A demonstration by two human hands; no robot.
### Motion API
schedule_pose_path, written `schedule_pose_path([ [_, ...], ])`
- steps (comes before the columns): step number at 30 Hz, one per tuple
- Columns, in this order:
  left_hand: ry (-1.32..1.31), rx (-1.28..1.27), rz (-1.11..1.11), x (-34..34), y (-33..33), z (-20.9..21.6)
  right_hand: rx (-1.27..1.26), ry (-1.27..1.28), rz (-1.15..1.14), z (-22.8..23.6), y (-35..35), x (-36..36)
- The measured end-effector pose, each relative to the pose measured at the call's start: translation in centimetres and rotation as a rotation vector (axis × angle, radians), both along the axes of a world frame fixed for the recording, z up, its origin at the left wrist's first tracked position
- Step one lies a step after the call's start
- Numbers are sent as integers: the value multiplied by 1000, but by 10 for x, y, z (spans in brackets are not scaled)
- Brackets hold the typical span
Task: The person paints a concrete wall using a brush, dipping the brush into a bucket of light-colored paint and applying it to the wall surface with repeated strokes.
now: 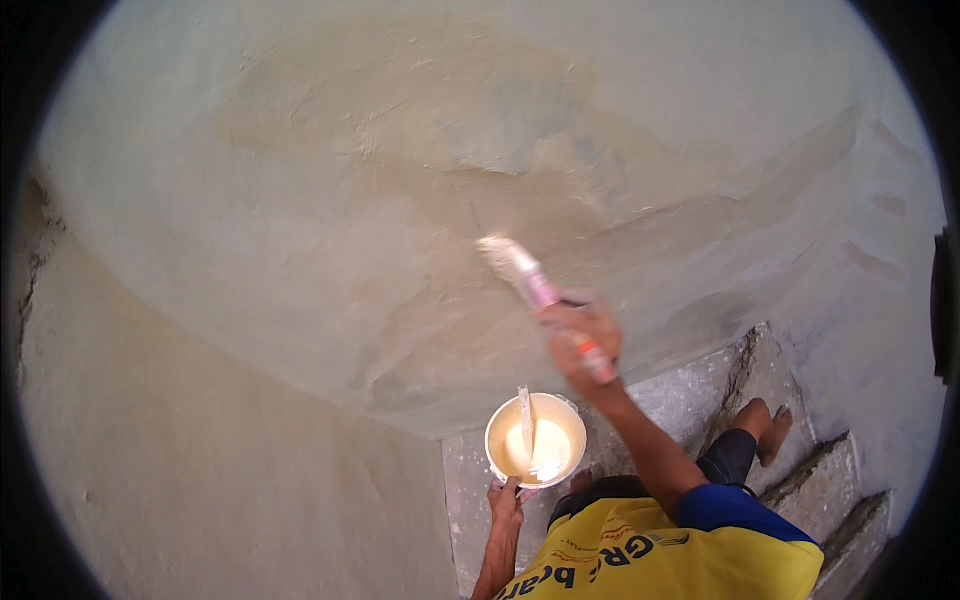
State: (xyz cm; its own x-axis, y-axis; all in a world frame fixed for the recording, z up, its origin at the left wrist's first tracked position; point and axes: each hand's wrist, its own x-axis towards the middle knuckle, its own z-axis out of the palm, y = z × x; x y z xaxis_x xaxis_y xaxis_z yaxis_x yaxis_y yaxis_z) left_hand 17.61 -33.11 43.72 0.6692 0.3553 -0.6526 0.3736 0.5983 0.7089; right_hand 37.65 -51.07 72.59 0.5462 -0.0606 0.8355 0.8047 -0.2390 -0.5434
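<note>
My right hand (580, 338) is wrapped round the handle of a paintbrush (520, 270), smeared by motion. Its pale bristle end points up and left, at or close to the wall (330, 250); whether it touches I cannot tell. An orange patch shows at the handle's lower end. Below, a white bucket (489, 452) holds cream-coloured liquid (550, 450). Leaning in it is a flat, pale stick (527, 420), with its top above the rim. My left hand (507, 498) grips the bucket's near left rim; some fingers are hidden.
The large wall bears tan and greyish patches with rough ridges. A second wall face (220, 450) meets it at the left. Concrete steps (820, 490) with broken edges lie at the lower right. Something dark (941, 305) stands at the right rim.
</note>
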Motion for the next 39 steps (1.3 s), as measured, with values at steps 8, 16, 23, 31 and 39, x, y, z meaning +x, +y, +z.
schedule_pose_path([
  [8, -49, 11, -52, -3, 0, 8, 146, -4, -399, -20, -87, -3],
  [16, -22, 26, -2, -3, -4, 5, -236, -20, -249, -48, 50, -9],
  [23, -32, -5, 25, -2, -1, 0, -39, 122, 14, -42, -20, 16],
  [31, 32, 27, 22, 2, 0, 5, 204, -100, -562, 20, -92, 12],
  [39, -55, -24, 84, 0, -8, -10, 88, -267, -254, 83, 63, 11],
])
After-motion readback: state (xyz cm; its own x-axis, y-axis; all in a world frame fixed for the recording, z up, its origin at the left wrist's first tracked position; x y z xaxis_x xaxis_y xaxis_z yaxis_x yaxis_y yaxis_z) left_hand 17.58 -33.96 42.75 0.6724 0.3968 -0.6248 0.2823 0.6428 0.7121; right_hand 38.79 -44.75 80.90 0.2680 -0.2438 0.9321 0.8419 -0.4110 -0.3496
